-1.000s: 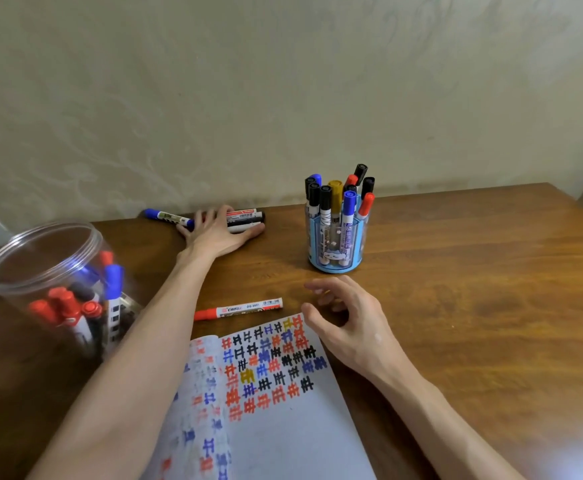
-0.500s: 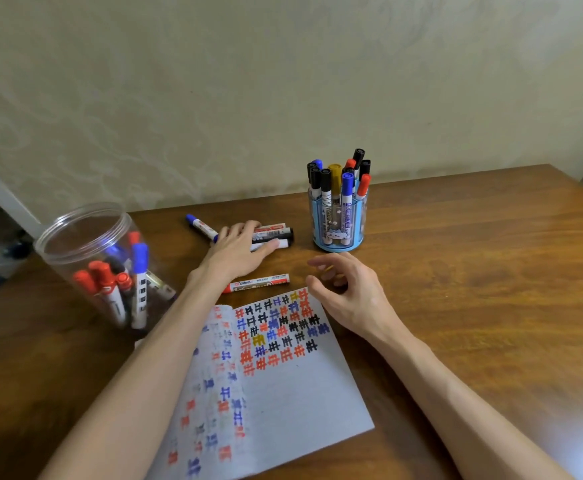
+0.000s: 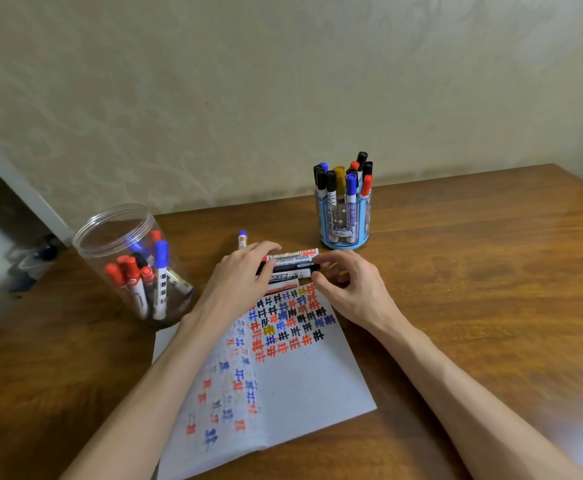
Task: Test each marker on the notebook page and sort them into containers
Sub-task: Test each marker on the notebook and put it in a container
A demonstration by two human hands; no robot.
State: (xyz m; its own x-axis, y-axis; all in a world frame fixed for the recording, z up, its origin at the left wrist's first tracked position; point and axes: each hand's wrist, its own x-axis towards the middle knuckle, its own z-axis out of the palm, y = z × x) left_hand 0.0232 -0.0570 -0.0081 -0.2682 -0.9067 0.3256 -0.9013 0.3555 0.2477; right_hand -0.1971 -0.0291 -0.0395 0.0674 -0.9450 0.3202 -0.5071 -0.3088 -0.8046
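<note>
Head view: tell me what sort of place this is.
Probably a home desk or study corner: a wooden table against a patterned wall, a notebook page full of test marks, a blue holder and a clear jar holding markers.

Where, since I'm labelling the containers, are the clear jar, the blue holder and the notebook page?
clear jar (image 3: 92, 251): head view, upper wall.
blue holder (image 3: 343, 244): head view, base ring.
notebook page (image 3: 311, 382): head view, blank area.

Markers partly hidden
I'm watching the left hand (image 3: 240, 271) covering one end of the black marker (image 3: 293, 268) and most of the blue marker (image 3: 242, 238).
</note>
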